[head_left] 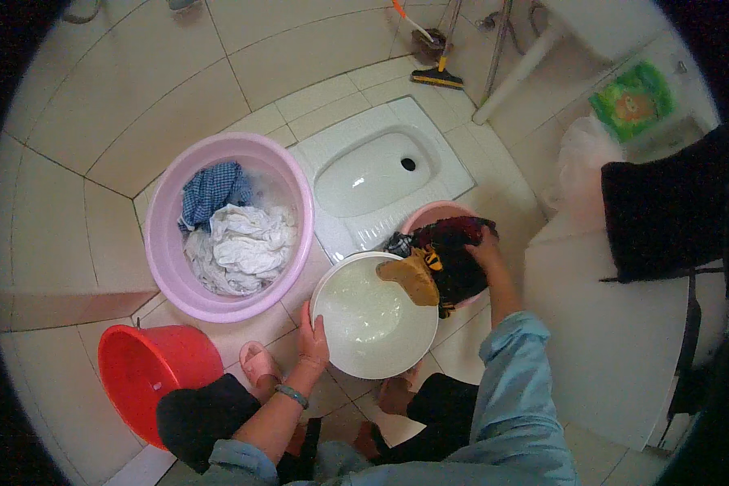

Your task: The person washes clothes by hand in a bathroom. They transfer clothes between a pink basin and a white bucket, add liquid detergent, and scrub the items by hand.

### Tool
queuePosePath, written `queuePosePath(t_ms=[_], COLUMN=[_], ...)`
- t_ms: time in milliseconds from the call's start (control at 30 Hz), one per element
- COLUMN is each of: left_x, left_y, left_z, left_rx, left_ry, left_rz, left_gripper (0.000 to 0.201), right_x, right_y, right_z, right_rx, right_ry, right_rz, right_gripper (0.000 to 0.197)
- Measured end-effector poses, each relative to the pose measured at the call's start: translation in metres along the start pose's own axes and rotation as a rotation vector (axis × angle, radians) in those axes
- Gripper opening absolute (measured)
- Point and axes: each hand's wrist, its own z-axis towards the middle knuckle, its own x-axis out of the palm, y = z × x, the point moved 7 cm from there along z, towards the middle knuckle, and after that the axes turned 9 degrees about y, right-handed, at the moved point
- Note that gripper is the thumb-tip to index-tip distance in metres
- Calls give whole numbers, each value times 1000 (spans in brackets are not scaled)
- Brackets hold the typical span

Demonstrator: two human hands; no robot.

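Dark wet garment (449,259), multicoloured with yellow and red patches, bunched in right hand (484,247), fingers closed on it, hanging over far rim of white basin (373,320) just left of that hand. Basin holds cloudy water. Left hand (312,340) grips near rim of white basin, fingers curled over the edge. Small pink basin (433,215) under the garment. Left of left hand, large pink tub (166,243) with white and blue-checked laundry; red bucket (146,368) nearer. Squat toilet (381,170) beyond.
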Motion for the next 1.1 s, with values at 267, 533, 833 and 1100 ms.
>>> queuePosePath(t_ms=[267, 533, 833, 1100], left_x=[12, 5, 9, 13], left_y=[-1, 17, 2, 0], left_z=[6, 4, 2, 2], left_rx=[4, -25, 19, 47], left_ry=[50, 50, 47, 29], left_rz=[8, -5, -29, -38], left_gripper=[46, 50, 48, 47], right_x=[65, 87, 31, 32], right_y=[133, 114, -23, -59], right_z=[-78, -55, 4, 8], right_rx=[-841, -615, 126, -64], right_ry=[179, 383, -51, 90], right_rz=[-643, -287, 116, 139], right_gripper=[49, 28, 43, 68])
